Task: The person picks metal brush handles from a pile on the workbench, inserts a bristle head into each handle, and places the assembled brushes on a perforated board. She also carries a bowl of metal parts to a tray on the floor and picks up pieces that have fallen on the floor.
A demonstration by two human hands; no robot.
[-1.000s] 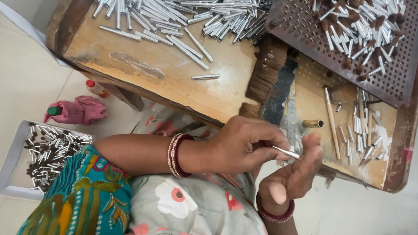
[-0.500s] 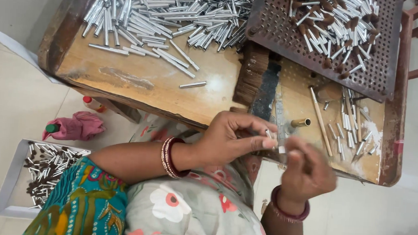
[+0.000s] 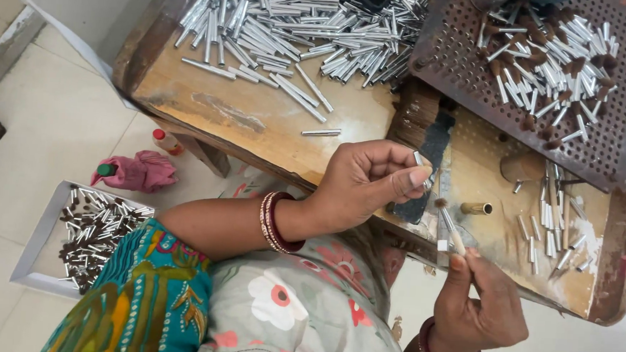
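Since half a second ago our hands have parted: our right hand [image 3: 481,303] now pinches a small brush tuft on its stick [image 3: 450,226] upright, near us; our left hand [image 3: 370,182] pinches a short silver metal tube [image 3: 420,161] above the worn wooden surface [image 3: 259,116]. We think a shaky aim could splay the hairs, or the tube could slip away.

Shiny metal tubes [image 3: 292,25], worn wooden table [image 3: 259,116]

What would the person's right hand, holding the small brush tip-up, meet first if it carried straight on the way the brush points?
Probably the left hand: the small brush in the right hand points at its fingertips and the silver tube pinched there. Depth is unclear.
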